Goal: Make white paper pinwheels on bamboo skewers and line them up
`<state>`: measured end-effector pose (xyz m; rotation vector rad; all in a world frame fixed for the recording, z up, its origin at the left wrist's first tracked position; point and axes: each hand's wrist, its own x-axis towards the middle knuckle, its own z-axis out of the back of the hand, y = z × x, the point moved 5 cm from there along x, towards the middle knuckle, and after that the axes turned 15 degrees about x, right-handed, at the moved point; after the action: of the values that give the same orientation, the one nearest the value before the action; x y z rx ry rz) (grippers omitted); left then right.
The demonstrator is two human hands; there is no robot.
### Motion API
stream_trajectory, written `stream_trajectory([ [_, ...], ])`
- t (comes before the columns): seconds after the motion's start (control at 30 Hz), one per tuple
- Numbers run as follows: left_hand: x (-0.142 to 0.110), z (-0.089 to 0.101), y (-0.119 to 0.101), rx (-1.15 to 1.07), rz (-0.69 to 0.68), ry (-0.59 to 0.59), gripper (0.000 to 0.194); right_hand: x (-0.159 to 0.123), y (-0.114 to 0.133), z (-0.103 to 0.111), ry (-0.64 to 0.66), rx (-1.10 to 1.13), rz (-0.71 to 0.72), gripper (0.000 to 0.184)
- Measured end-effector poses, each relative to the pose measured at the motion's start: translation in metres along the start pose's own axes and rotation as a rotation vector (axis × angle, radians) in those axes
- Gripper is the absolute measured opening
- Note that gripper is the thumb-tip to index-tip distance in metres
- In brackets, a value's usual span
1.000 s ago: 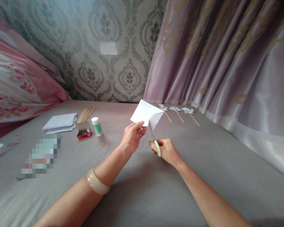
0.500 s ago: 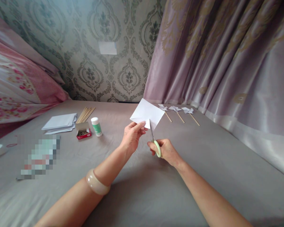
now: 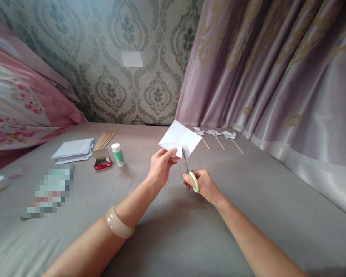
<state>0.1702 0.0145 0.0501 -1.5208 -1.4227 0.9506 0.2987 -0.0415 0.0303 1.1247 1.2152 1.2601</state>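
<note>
A square sheet of white paper [image 3: 178, 134] is held up corner-first above the grey bed sheet, with a slit running in from its near corner. My left hand [image 3: 162, 164] pinches the paper at its lower left edge, thumb on top. My right hand [image 3: 203, 184] grips a pair of scissors [image 3: 194, 181] by the pale green handles. The metal blades point up and away, and they lie in the slit of the paper. Some fingers of my right hand are hidden behind the handle.
Left of the hands are a glue stick [image 3: 118, 155], a red box of small metal pieces [image 3: 102, 163], wooden sticks [image 3: 105, 140] and stacked white paper [image 3: 73, 149]. A blurred-out item [image 3: 50, 190] lies nearer. Three paper pinwheels [image 3: 214, 133] on sticks lie at the back right, near the curtain [image 3: 219, 77].
The scissors and my right hand have shifted very slightly to the right. The paper stays in my left hand, almost unmoved.
</note>
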Motion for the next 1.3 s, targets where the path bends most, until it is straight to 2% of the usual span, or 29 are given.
stream_trajectory([
  [0.3,0.000,-0.001,0.002,-0.034,0.070,-0.001,0.023,0.002,-0.001,0.002,-0.060,-0.032,0.008,0.042],
  [0.67,0.002,-0.003,0.000,-0.118,0.161,0.009,0.014,0.004,-0.006,0.009,-0.060,-0.138,0.026,0.041],
  [0.9,0.002,-0.002,0.000,-0.118,0.208,-0.001,0.016,0.004,-0.004,0.012,-0.077,-0.202,0.039,0.040],
  [1.17,0.002,-0.002,-0.001,-0.079,0.177,0.025,0.012,0.006,-0.005,0.015,-0.094,-0.241,0.045,0.040],
  [1.3,0.004,0.001,-0.001,-0.042,0.109,0.018,0.015,0.007,-0.008,0.014,-0.041,-0.226,-0.001,0.039],
])
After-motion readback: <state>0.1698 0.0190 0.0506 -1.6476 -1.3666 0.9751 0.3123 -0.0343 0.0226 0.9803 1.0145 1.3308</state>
